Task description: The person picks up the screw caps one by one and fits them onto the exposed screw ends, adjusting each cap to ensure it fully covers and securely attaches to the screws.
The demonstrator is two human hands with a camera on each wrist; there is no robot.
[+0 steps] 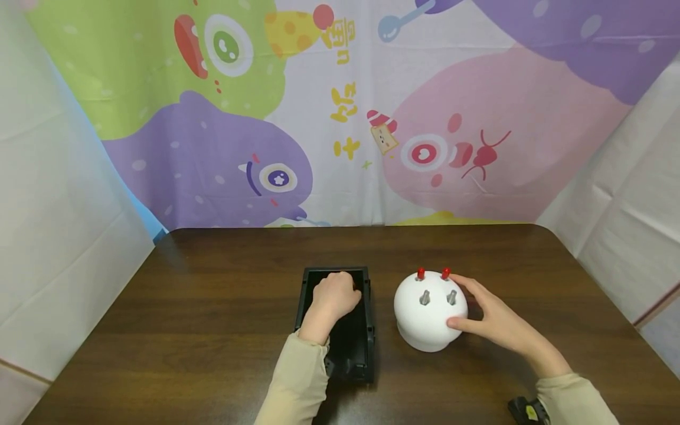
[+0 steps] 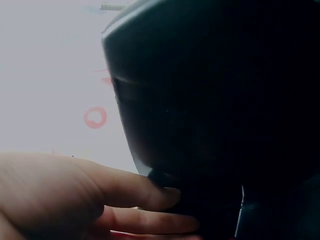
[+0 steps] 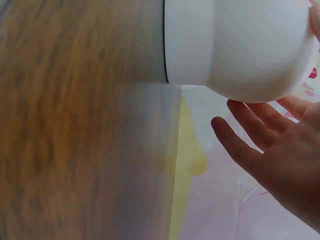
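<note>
A rounded white dome (image 1: pixel 425 321) stands on the table with two red-tipped studs (image 1: pixel 421 273) at its back and two bare metal screws (image 1: pixel 425 297) nearer the front. My right hand (image 1: pixel 496 316) holds its right side, thumb at the front and fingers spread behind; in the right wrist view the fingertips (image 3: pixel 237 106) meet its curved wall. To the left, my left hand (image 1: pixel 334 295) reaches down into a black tray (image 1: pixel 370 330). Its thumb and fingers (image 2: pixel 150 197) point into the dark interior; I cannot tell whether they pinch anything.
The dark wooden table (image 1: pixel 212 295) extends around both things. Behind it hangs a printed cartoon curtain (image 1: pixel 350 177), with pale cloth (image 1: pixel 69 206) at the sides. A small black device (image 1: pixel 528 410) sits by my right sleeve. A threaded screw (image 2: pixel 112 7) shows above the tray's edge.
</note>
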